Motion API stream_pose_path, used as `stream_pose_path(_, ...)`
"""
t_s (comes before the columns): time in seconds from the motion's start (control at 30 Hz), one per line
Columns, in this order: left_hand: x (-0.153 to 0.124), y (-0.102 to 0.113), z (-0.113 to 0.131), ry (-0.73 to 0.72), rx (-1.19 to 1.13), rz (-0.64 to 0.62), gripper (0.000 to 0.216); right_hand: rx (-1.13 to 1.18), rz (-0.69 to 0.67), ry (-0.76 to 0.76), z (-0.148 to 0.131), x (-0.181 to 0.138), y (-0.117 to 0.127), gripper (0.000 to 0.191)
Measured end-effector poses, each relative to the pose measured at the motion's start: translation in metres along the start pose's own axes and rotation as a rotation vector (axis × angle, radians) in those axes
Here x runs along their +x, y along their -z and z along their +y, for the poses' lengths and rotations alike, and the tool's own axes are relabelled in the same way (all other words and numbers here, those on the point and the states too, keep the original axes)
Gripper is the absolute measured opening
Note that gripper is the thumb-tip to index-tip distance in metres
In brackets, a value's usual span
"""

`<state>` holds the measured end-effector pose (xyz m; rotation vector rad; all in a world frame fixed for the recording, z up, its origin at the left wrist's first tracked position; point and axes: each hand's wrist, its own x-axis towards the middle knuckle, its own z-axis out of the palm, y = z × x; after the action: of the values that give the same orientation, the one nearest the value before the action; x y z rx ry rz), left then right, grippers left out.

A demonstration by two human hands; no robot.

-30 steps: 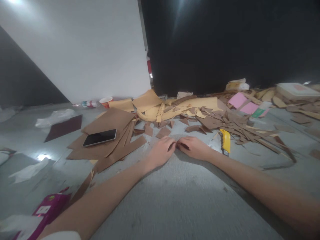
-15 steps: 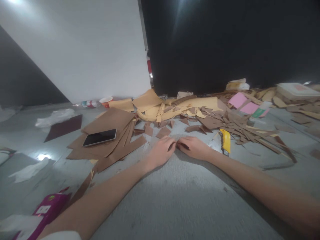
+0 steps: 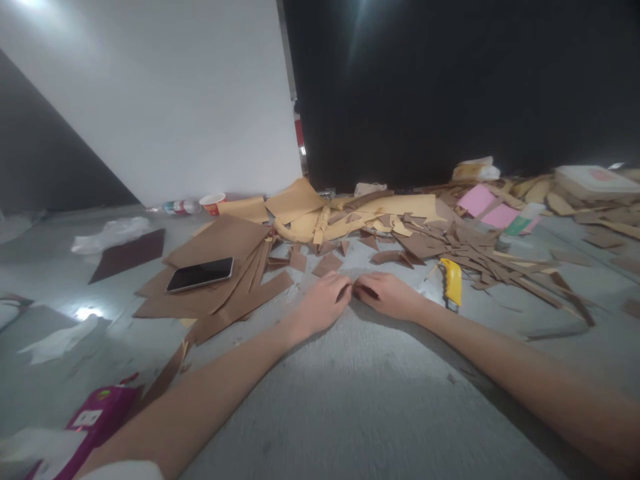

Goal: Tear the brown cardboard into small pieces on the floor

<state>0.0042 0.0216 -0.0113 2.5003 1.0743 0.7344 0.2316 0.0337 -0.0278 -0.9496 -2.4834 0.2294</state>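
Note:
My left hand [image 3: 324, 301] and my right hand [image 3: 386, 295] rest on the grey tabletop [image 3: 350, 400], fingertips almost meeting. Both are closed, thumb and fingers curled inward. Whatever lies between the fingertips is too small or too hidden to make out. Just beyond the hands lies a brown scrap [image 3: 327, 265] among other cut pieces. To the right of my right hand is a yellow utility knife [image 3: 453, 283]. On the left, a phone [image 3: 200, 275] lies on a stack of brown sheets [image 3: 220, 240].
Tan sheets [image 3: 295, 200] and a heap of brown strips [image 3: 470, 250] line the back below a dark panel [image 3: 450, 80]. A paper cup [image 3: 213, 203] and a plastic bottle [image 3: 181, 208] are at the back left. A purple power strip [image 3: 103, 417] sits by my left forearm.

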Motion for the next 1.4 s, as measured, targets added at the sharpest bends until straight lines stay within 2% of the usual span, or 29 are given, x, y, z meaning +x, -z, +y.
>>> stream_pose_path(0.23,0.0005,-0.0004,0.0003,0.006,-0.002,0.001,0.019,-0.012,0.000,-0.004,0.0007,0.0002,-0.0013,0.016)
stream_pose_path(0.5,0.0003,0.0000,0.0019,0.007,-0.002,0.011,0.021,-0.008,-0.015,0.025,0.0050,-0.0009,-0.0023,0.027)
stream_pose_path(0.7,0.0004,-0.0002,0.0000,0.016,-0.005,-0.007,0.022,-0.013,0.008,0.010,0.0029,-0.0014,-0.0011,0.026)
stream_pose_path(0.87,0.0006,0.0004,0.0000,0.040,-0.016,-0.013,0.025,-0.004,0.067,-0.006,0.0044,-0.0024,-0.0022,0.023)
stream_pose_path(1.07,0.0004,-0.0004,0.0003,0.068,-0.004,-0.018,0.026,0.005,0.221,0.059,0.0006,-0.0026,0.0018,0.016)
stream_pose_path(1.17,-0.0005,-0.0007,-0.0005,0.063,-0.015,0.004,0.026,0.023,0.242,0.078,-0.0007,-0.0029,0.0044,0.013)
stream_pose_path(1.4,-0.0015,-0.0007,-0.0027,0.047,0.000,0.020,0.024,0.027,0.316,0.163,0.0023,-0.0038,0.0016,0.018)
